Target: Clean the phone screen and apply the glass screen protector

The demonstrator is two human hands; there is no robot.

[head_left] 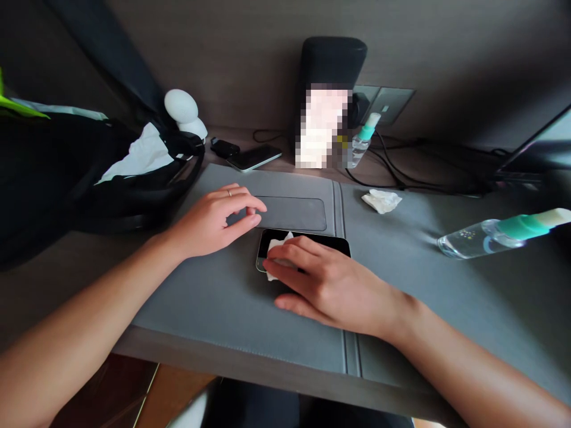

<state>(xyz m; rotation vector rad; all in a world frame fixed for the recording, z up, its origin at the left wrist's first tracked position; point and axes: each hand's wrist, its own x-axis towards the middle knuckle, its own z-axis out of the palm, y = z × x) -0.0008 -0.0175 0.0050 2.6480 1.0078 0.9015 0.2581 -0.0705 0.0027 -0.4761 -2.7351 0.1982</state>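
A black-screened smartphone (pixel 335 242) lies flat on the grey desk mat (pixel 214 303). My right hand (pixel 321 279) presses a folded white tissue (pixel 275 244) onto the phone's left part; the fingers lie over the tissue and hide some of it, while the thumb stays off to the near side. Just left of the phone, my left hand (pixel 218 220) hovers at the mat with its fingers loosely bent. A gap shows between its thumb and index finger, with nothing held there.
A clear spray bottle (pixel 473 239) lies at the right, and a crumpled tissue (pixel 382 201) sits farther back. Along the wall are another phone (pixel 255 157), a small spray bottle (pixel 362 142), a white rounded device (pixel 181 107) and black cables (pixel 392 169). A black bag (pixel 57 172) occupies the left.
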